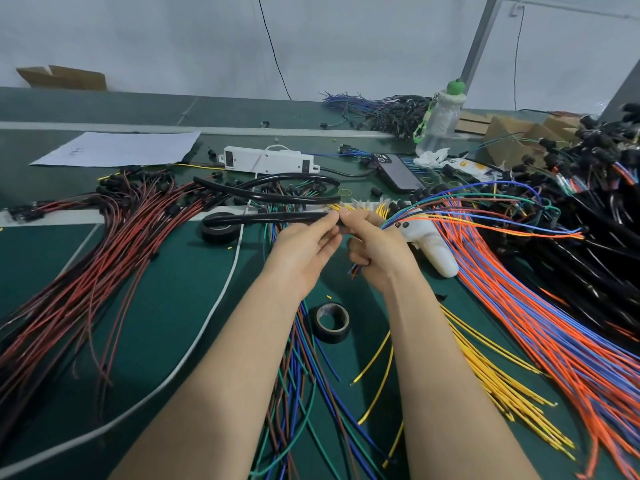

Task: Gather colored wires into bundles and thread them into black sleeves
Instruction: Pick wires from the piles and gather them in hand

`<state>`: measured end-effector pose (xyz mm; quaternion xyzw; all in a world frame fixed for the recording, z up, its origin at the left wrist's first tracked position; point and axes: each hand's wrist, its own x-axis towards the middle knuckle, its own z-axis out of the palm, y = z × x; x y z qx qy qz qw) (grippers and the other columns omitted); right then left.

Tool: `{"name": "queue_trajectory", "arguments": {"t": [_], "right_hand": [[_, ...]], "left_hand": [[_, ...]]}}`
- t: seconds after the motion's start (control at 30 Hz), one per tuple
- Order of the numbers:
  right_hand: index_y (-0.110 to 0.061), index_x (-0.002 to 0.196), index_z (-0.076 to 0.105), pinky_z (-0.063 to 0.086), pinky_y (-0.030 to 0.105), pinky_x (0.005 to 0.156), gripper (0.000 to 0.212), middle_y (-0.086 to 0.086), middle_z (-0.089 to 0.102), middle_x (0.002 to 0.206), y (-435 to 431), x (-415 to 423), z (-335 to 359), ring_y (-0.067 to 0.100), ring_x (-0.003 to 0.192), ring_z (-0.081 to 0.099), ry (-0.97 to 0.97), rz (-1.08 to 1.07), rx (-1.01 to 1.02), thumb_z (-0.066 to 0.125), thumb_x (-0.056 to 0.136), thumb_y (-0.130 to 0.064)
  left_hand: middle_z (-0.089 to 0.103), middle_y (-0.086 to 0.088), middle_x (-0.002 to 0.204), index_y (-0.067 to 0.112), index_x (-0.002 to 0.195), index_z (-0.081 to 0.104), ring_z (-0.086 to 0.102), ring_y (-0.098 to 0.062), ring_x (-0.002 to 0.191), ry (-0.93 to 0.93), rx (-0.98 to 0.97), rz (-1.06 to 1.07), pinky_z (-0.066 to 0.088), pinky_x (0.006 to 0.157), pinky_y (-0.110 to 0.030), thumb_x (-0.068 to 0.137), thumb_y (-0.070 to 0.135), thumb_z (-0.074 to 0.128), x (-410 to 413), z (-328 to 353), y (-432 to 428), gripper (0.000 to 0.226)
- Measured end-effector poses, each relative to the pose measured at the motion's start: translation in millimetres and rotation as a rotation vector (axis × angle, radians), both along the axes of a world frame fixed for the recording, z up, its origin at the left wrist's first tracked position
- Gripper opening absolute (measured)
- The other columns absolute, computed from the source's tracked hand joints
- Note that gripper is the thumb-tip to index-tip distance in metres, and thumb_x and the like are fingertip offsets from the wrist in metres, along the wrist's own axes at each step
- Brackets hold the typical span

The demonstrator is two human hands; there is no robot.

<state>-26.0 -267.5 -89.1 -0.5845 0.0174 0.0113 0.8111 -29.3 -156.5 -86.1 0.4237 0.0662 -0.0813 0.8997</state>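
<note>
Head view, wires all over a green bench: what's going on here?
A person is feeding a bundle of colored wires into a black sleeve. The left hand pinches the sleeve's open end while the right hand grips the bundle right beside it, both raised above the green table. The two hands meet at the sleeve mouth, so threading looks under way; how far the wires are in cannot be told. Loose yellow wires, orange and blue wires and a roll of black tape lie around.
</note>
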Motion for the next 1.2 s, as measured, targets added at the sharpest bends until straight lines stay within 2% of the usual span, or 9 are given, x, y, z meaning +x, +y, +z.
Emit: {"name": "queue_trajectory", "arguments": {"t": [0.1,0.17,0.27,0.4,0.77,1.0,1.2], "right_hand": [[-0.020,0.069,0.042,0.015,0.016,0.033,0.031,-0.009,0.032,0.045,-1.5,0.8,5.3,0.004,0.033,0.019,0.021,-0.080,0.099,0.056,0.095,-0.031],[-0.021,0.067,0.038,0.011,0.017,0.032,0.040,-0.011,0.023,0.041,-9.7,1.8,11.8,0.004,0.032,0.015,0.003,-0.155,0.322,0.041,0.100,-0.044],[-0.018,0.065,0.040,0.010,0.019,0.031,0.049,-0.008,0.020,0.040,-25.2,-0.9,19.5,0.006,0.031,0.012,-0.135,-0.195,0.705,0.027,0.102,-0.047],[-0.015,0.064,0.041,0.012,0.020,0.030,0.052,-0.007,0.020,0.039,-27.9,-5.1,20.8,0.009,0.034,0.007,-0.228,-0.192,0.946,0.026,0.102,-0.047],[-0.013,0.064,0.044,0.013,0.019,0.030,0.054,-0.006,0.021,0.040,-24.5,-5.6,19.0,0.007,0.030,0.015,-0.227,-0.246,1.006,0.026,0.102,-0.047],[-0.014,0.065,0.043,0.013,0.019,0.031,0.053,-0.006,0.021,0.040,-24.8,-5.9,18.9,0.008,0.030,0.015,-0.208,-0.269,1.031,0.028,0.102,-0.048],[-0.014,0.064,0.043,0.012,0.018,0.032,0.054,-0.006,0.021,0.039,-26.5,-5.4,17.7,0.007,0.030,0.014,-0.210,-0.261,1.037,0.028,0.101,-0.049]], "left_hand": [[0.068,-0.003,0.066,-0.002,0.094,0.059,0.066,-0.006,0.059,0.013,-0.038,-0.022,0.054,0.059,-0.017,0.089,0.005,0.061,-0.4,-0.2,-0.8,0.008],[0.068,-0.003,0.062,0.001,0.084,0.061,0.066,-0.007,0.057,0.035,-0.090,-0.039,0.055,0.058,-0.018,0.089,0.005,0.060,-1.6,0.4,-0.5,0.006],[0.069,-0.005,0.065,0.004,0.084,0.064,0.067,-0.008,0.059,0.054,-0.121,-0.109,0.055,0.059,-0.019,0.088,0.006,0.061,-4.3,0.4,-3.0,0.006],[0.069,-0.005,0.067,0.006,0.082,0.065,0.067,-0.007,0.060,0.069,-0.108,-0.177,0.056,0.061,-0.018,0.087,0.008,0.062,-10.8,0.3,-10.9,0.006],[0.067,-0.005,0.067,0.005,0.082,0.065,0.066,-0.008,0.061,0.085,-0.085,-0.278,0.056,0.060,-0.018,0.087,0.010,0.063,-16.3,0.0,-18.8,0.008],[0.069,-0.006,0.070,0.004,0.086,0.064,0.067,-0.009,0.063,0.087,-0.098,-0.271,0.055,0.060,-0.018,0.087,0.012,0.063,-17.1,-3.2,-21.6,0.008],[0.069,-0.007,0.070,0.005,0.081,0.065,0.068,-0.010,0.063,0.112,-0.102,-0.286,0.056,0.059,-0.019,0.086,0.011,0.065,-18.2,-4.3,-20.9,0.007]]}}
